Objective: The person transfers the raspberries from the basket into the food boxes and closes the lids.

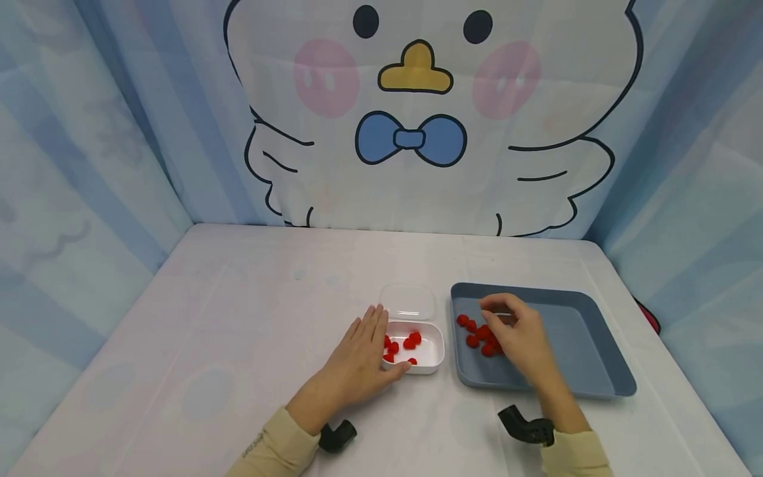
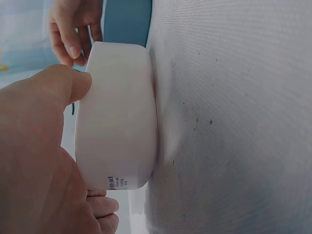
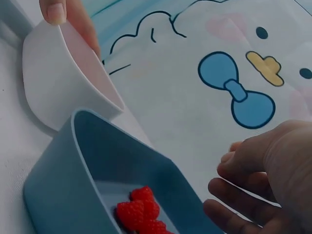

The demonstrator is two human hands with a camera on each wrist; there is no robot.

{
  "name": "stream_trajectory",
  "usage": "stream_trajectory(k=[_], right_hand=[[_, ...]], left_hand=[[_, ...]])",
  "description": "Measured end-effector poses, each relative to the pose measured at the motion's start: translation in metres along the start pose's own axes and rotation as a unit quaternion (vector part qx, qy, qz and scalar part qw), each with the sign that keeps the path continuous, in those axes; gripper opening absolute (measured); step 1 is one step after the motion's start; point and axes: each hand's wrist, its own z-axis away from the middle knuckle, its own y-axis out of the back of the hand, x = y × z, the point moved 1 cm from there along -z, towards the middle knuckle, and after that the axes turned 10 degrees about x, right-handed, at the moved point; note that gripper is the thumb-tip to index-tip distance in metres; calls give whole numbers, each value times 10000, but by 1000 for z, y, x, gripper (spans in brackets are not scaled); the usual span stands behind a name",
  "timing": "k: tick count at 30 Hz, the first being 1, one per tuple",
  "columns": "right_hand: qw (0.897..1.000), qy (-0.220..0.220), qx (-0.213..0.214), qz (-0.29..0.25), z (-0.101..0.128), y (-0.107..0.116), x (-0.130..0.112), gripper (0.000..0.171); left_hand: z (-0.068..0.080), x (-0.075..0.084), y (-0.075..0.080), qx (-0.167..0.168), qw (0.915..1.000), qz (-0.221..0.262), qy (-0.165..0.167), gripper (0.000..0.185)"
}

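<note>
My left hand [image 1: 363,358] lies along the left side of a small white box [image 1: 438,348], fingers straight and thumb on its near rim. Several red, bumpy, raspberry-like pieces [image 1: 411,341] lie inside the box. To the right is a blue-grey tray [image 1: 584,351] with a cluster of the same red pieces [image 3: 130,214] at its left end. Over that cluster hovers my right hand [image 1: 521,334], its fingers loosely bent. In the right wrist view the right hand [image 3: 263,180] shows nothing between thumb and fingers.
Behind the box lies a clear lid [image 1: 408,302] on the white-covered table [image 1: 238,331]. A curtain [image 1: 411,192] with a cartoon bird stands at the table's back edge, and blue striped curtains [image 1: 65,165] hang at both sides. Both wrists wear black mounts [image 1: 338,436].
</note>
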Motion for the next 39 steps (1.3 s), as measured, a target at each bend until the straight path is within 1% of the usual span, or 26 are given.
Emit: stream_trajectory(k=[3, 7, 13, 19, 27, 39], right_hand=[[9998, -115, 52, 177, -1, 5, 4, 20], [9993, -261, 54, 276, -2, 10, 10, 20], [9983, -299, 61, 502, -4, 14, 17, 18], [9962, -451, -88, 736, -5, 17, 22, 19], [9918, -710, -423, 970, -3, 18, 29, 19], [9841, -1040, -794, 1201, -1, 16, 29, 20]], left_hand=[[0, 0, -1, 3, 10000, -7, 4, 98], [0, 0, -1, 11, 10000, -14, -3, 99], [0, 0, 0, 5, 10000, 5, 6, 99], [0, 0, 0, -20, 10000, 22, 31, 99], [0, 0, 0, -12, 10000, 32, 24, 99], [1, -1, 1, 9, 10000, 76, -10, 98]])
